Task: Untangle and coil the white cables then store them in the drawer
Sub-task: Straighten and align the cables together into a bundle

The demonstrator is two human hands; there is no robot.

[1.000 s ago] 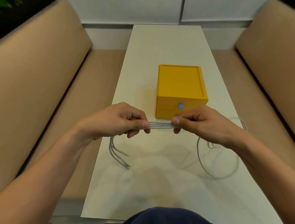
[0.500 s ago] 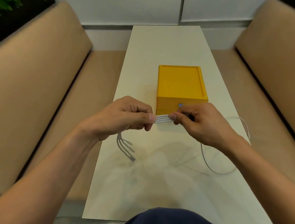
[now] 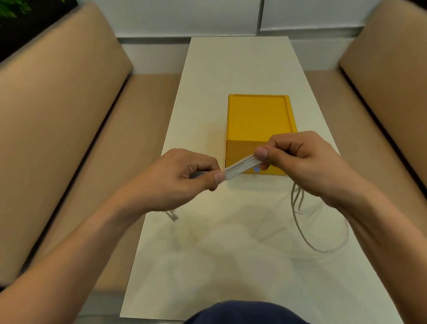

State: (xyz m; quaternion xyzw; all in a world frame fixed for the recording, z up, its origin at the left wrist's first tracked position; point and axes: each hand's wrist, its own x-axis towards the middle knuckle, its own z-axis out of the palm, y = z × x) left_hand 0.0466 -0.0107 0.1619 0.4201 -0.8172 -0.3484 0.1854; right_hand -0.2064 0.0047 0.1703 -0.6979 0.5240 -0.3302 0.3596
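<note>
Right hand (image 3: 304,162) has risen in front of the box (image 3: 260,116), tilting the cables (image 3: 239,168) upward from the left hand (image 3: 182,178); loose ends now mostly hidden behind the left wrist.

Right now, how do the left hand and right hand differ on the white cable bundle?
The left hand pinches lower, the right hand higher, so the flat bundle of white cables slopes up rightward. Under the left hand only short ends show; under the right hand a long loop trails onto the white table. Both grips pinch it at the thumb tip.
</note>
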